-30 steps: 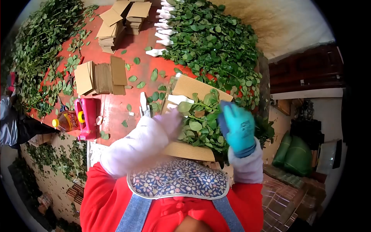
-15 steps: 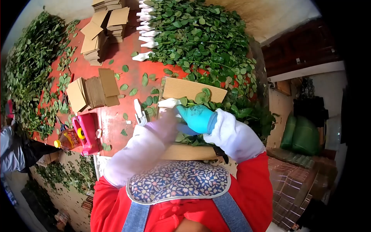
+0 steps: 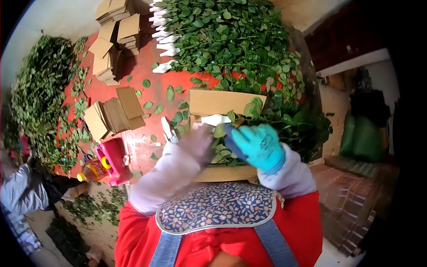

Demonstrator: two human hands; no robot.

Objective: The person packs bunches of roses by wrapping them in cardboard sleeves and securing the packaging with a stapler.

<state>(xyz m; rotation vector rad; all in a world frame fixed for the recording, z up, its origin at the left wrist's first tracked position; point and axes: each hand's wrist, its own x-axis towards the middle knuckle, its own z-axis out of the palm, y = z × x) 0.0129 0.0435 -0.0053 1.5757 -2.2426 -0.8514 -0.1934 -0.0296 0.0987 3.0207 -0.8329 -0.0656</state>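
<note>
My right hand (image 3: 262, 147), in a teal and dark blue glove, is over the rose stems (image 3: 291, 122) on an open corrugated cardboard wrap (image 3: 229, 101). Its fingers point left and are drawn together, with a light green leaf (image 3: 219, 130) at their tips. Opposite it, my left hand (image 3: 199, 143) is smeared by motion, so its fingers cannot be made out. Just above the hands, a rose head in a white net sleeve (image 3: 216, 119) lies on the wrap. A white-handled cutting tool (image 3: 169, 130) rests left of the wrap.
Leafy stems with white-sleeved heads (image 3: 222, 40) are laid in a row at the back. Cardboard pieces (image 3: 116, 111) are stacked on the red table (image 3: 167, 78). A pink container (image 3: 112, 161) and a bottle (image 3: 94, 171) stand at the left. A person's grey sleeve (image 3: 24, 189) shows at far left.
My right hand has moved right, away from the white-sleeved head, and its fingers have come into view. The left hand stays near the head, still blurred. The whole view has shifted slightly.
</note>
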